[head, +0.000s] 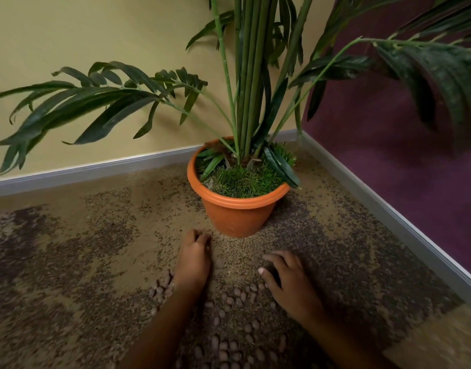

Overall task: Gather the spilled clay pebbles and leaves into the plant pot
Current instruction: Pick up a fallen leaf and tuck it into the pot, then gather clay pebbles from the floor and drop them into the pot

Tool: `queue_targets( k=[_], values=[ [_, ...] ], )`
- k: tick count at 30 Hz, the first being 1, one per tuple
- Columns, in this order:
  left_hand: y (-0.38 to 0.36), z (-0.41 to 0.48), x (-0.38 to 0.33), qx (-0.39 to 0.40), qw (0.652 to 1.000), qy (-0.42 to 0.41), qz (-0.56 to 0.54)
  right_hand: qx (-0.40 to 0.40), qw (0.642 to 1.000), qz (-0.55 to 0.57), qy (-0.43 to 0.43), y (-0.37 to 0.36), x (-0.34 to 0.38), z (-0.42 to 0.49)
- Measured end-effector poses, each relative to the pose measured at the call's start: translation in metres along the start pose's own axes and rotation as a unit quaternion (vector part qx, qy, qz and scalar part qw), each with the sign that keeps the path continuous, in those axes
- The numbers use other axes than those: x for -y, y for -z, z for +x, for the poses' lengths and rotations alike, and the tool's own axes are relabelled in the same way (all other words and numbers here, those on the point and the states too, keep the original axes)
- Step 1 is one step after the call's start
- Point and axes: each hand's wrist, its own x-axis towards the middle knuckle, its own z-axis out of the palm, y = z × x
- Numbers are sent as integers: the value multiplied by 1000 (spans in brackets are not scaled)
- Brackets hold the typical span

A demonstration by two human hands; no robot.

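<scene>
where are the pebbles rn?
In the head view the pebbles lie on the carpet at bottom centre, between and just behind the left hand and right hand, short of the pot.

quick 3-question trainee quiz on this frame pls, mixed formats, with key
1. True or false: the clay pebbles lie on the carpet between the two forearms, nearer the camera than the orange plant pot.
2. Which hand is closer to the pot's base? A) left hand B) right hand
3. Fill in: the top of the pot is covered with green ____.

Key: 1 true; 2 A; 3 grass
</scene>
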Motion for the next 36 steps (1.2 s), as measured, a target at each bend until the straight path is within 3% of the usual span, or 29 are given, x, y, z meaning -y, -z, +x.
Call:
queue_targets(
  k=[5, 12, 21, 27, 32, 36],
  values=[
    [-1, -13, -10, 13, 999, 28, -30, 21, 995, -29, 98, -10, 14, -8],
    [-22, -66, -36, 28, 995, -74, -65, 6, 975, -139, 172, 5, 12, -18],
    [-28, -104, -44, 71, 980, -153, 109, -20, 955, -266, 133, 31, -12, -50],
    [-24, -116, -47, 67, 976, -135, 160, -38, 955, -274, 104, 32, -21, -75],
    [-19, -125, -52, 48, 967, -179, 177, -26, 948, -300, 106, 31, -20, -83],
    [-26, -123, -49, 95, 963, -135, 211, -5, 953, -294, 70, 35, -9, -75]
  ],
)
